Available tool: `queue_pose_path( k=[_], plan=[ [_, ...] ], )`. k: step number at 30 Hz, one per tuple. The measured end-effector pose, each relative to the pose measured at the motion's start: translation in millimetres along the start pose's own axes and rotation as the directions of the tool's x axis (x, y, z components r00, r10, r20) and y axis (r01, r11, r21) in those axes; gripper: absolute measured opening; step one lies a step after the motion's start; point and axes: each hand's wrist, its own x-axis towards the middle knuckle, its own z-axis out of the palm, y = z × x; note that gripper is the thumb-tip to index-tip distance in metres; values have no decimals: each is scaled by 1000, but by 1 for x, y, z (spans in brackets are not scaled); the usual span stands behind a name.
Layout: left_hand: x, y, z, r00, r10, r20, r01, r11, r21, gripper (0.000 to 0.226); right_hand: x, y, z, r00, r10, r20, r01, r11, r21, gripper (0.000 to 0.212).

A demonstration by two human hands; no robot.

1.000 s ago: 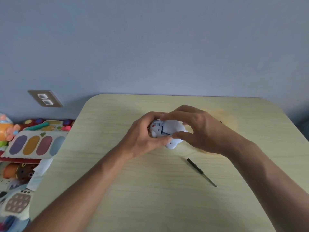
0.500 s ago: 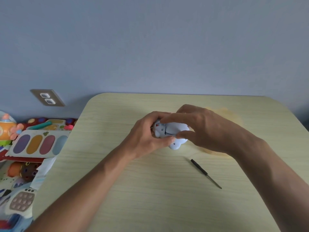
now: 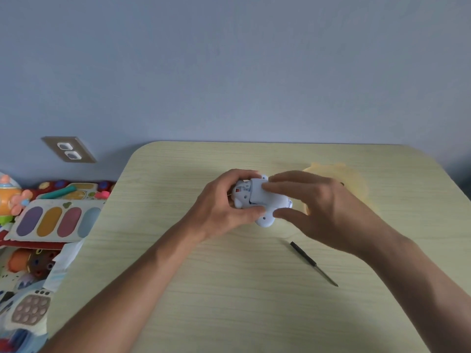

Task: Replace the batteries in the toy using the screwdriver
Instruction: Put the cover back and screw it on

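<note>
White plastic, the toy (image 3: pixel 260 198) is held above the middle of the table (image 3: pixel 229 289). Left hand (image 3: pixel 224 207) curls round its left end; right hand (image 3: pixel 318 207) pinches its right side between fingers and thumb. Screwdriver (image 3: pixel 313 263) lies near, to the right.

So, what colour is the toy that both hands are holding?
The toy is pale blue-white, with a small red spot on the left part; seen in the head view.
</note>
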Motion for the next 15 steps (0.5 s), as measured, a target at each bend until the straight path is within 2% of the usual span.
queue_pose_path(
  k=[4, 15],
  plan=[
    [1, -2, 0, 1000, 10, 9, -10, 1000, -16, 64, -8, -7, 4, 998, -26, -60, 24, 999, -33, 35],
    [0, -4, 0, 1000, 29, 10, -29, 999, -20, 66, -6, -15, 7, 994, -50, -102, 41, 995, -93, 24]
  ],
)
